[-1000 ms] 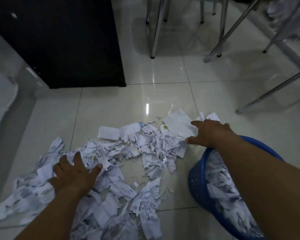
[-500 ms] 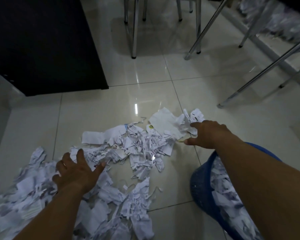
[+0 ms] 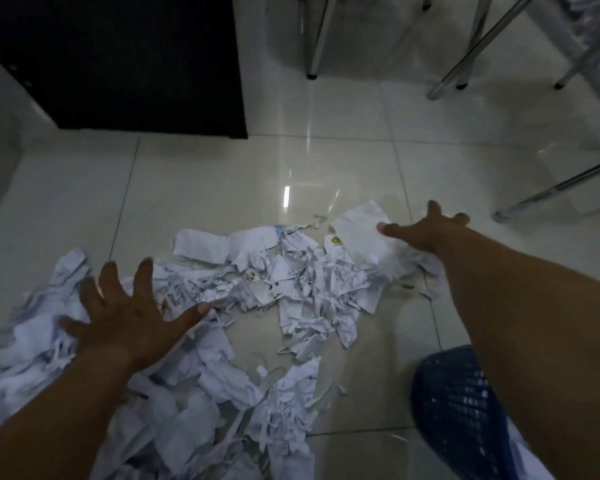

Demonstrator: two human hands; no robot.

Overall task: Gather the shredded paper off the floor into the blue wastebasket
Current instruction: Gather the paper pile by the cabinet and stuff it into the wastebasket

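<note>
While both bare arms reach forward and down over a glossy, pale tiled floor, a loose heap of white shredded paper lies spread between and beneath the hands. The paper runs from the lower left corner up to the middle of the view, a mix of thin strips, torn scraps and a few larger sheets.

The left hand is palm down over the left part of the heap, with fingers and thumb splayed wide. The thumb points towards the centre of the pile. Paper shows on every side of this hand, though whether the palm presses on it cannot be told.

The right hand is farther away, at the far right edge of the heap. It is also palm down with fingers spread, holding nothing. Its thumb lies across a larger white sheet, and the fingers reach past the paper over bare tile.

The blue mesh basket stands on the floor at lower right, just beside the near right edge of the paper. The right forearm crosses above it and hides its right side.

A black cabinet fills the upper left. Metal chair legs stand along the top and right.
</note>
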